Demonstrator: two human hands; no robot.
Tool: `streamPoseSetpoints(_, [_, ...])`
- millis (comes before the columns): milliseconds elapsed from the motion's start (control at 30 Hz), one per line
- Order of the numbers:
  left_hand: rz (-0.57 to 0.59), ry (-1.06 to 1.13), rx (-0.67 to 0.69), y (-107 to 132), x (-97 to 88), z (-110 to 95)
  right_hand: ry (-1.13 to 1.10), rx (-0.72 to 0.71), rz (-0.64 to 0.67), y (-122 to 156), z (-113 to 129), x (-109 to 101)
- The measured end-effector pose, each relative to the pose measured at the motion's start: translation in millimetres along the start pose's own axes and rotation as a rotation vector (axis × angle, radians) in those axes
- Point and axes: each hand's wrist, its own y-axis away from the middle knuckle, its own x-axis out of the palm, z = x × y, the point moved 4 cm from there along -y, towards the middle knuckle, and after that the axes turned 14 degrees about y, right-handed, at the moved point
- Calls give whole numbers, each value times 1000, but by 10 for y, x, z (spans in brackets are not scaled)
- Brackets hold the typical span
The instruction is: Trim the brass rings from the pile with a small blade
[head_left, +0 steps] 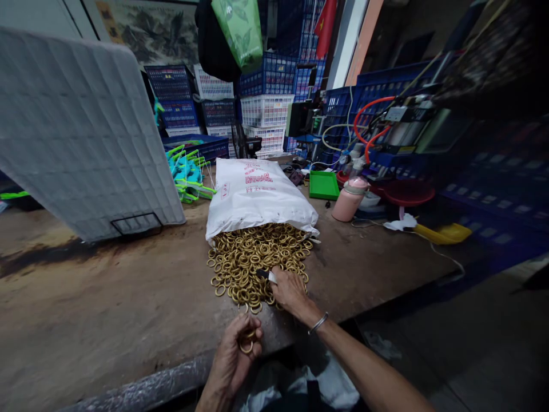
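My left hand (pixel 237 350) is closed, palm up, around a few gold rings (pixel 246 347) near the table's front edge. My right hand (pixel 291 292) reaches over the front of a heap of gold rings (pixel 253 260), palm down and fingers curled. A small black-and-white piece (pixel 266 275) sticks out at its fingertips; what it is, and any ring beneath the fingers, I cannot make out. The heap spills out of the mouth of a white sack (pixel 261 197) with red print, lying on its side on the brown table (pixel 163 303).
Left of the sack stands a grey padded panel (pixel 86 131), with green-and-blue hangers (pixel 189 171) behind it. To the right are a green tray (pixel 323 184), a pink bottle (pixel 349 199) and a yellow scoop (pixel 446 233). Stacked crates (pixel 268 109) fill the back.
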Motion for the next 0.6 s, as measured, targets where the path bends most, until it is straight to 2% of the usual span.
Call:
streamPoseSetpoints(167, [49, -142, 79, -47, 104, -7, -154, -4, -118, 78, -83, -28])
streamPoseSetpoints(300, [42, -309, 223, -145, 159, -22, -422, -44, -161, 157, -91, 4])
streamPoseSetpoints(467, [11, -488, 341, -196, 251, 2, -791, -20, -98, 258, 15, 52])
streamPoseSetpoints(600, [19, -537, 412, -162, 348, -15, -921, -10, -43, 344, 99, 27])
